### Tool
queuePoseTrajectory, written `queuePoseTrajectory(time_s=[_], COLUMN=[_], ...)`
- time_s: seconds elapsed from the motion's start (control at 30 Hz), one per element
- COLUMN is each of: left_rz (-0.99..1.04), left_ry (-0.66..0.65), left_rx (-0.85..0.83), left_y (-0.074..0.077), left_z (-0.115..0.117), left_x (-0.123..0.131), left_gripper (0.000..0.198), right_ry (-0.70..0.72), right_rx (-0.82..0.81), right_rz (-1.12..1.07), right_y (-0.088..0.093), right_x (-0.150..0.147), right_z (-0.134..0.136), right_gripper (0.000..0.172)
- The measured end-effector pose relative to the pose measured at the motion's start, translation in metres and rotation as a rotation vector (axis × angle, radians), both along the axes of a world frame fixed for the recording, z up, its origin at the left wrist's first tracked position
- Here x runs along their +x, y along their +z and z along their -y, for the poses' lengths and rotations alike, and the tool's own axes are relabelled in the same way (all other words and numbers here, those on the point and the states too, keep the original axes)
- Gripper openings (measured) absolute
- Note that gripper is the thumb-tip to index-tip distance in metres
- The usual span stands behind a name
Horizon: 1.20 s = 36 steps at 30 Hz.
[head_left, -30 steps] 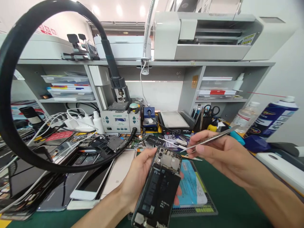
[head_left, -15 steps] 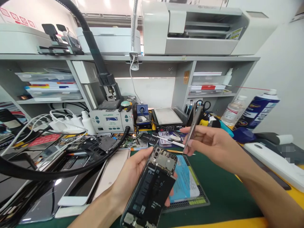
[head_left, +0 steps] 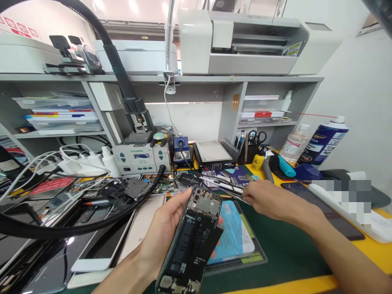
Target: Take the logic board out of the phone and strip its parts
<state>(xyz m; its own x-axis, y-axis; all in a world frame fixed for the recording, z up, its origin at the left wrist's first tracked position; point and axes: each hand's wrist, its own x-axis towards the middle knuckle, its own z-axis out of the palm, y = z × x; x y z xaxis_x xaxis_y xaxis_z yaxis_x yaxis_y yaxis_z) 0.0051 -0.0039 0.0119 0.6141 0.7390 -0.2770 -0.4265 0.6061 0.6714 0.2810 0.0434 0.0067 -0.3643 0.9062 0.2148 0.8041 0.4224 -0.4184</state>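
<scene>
My left hand (head_left: pixel 167 228) grips an opened smartphone (head_left: pixel 190 245) from its left side, with fingertips showing at the right edge. The phone's back is off. Its black battery and, at the top end, a metal-shielded circuit board with camera lenses lie exposed. A black flap sticks out past the right edge. My right hand (head_left: pixel 260 198) is low over the far part of the green mat, fingers pinched together. From its fingertips thin metal tweezers (head_left: pixel 228 187) point left, among pen-like tools; the gripped end is partly hidden by the fingers.
Under the phone's right side lies a blue packet (head_left: pixel 234 237) on a dark tray. Phones and parts crowd the left, with a black hose (head_left: pixel 92 228) arching over them. A soldering station (head_left: pixel 141 157), a flat heating unit (head_left: pixel 214 153) and a spray can (head_left: pixel 324 141) stand behind.
My right hand has lowered the tweezers from an upright hold to nearly flat among the tools. My left hand keeps the phone, nearly in place. The view has shifted slightly.
</scene>
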Motion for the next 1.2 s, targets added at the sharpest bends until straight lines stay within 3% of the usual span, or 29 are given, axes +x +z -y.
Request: queuePoseTrajectory(time_s=[0.3,0.4,0.5,0.6,0.77,0.93,1.07,1.2], left_rz=[-0.021,-0.044,-0.075,-0.076,-0.026,-0.051,-0.034,-0.106], left_ry=[0.059,0.079,0.105,0.113,0.111,0.051,0.085,0.038], left_rx=[-0.034,-0.047,-0.051,-0.052,-0.044,-0.011,-0.014,-0.053], left_y=[0.001,0.001,0.003,0.002,-0.005,-0.009,-0.009,-0.007], left_z=[0.000,0.001,0.003,0.004,0.005,0.004,0.005,0.005], left_x=[0.001,0.002,0.003,0.004,0.005,0.004,0.005,0.003], left_gripper=[0.057,0.057,0.055,0.046,0.046,0.053,0.049,0.057], right_ry=[0.015,0.044,0.090,0.173,0.239,0.245,0.208,0.222], right_rx=[0.086,0.129,0.181,0.324,0.567,0.645,0.634,0.711], right_rz=[-0.039,-0.086,-0.195,-0.319,-0.184,-0.130,-0.182,-0.254], right_y=[0.018,0.029,0.035,0.031,0.015,0.006,0.006,0.005], right_x=[-0.009,-0.022,-0.041,-0.059,-0.074,-0.076,-0.079,-0.082], right_z=[0.002,0.010,0.026,0.043,0.050,0.048,0.050,0.046], right_gripper=[0.031,0.016,0.019,0.016,0.029,0.032,0.029,0.037])
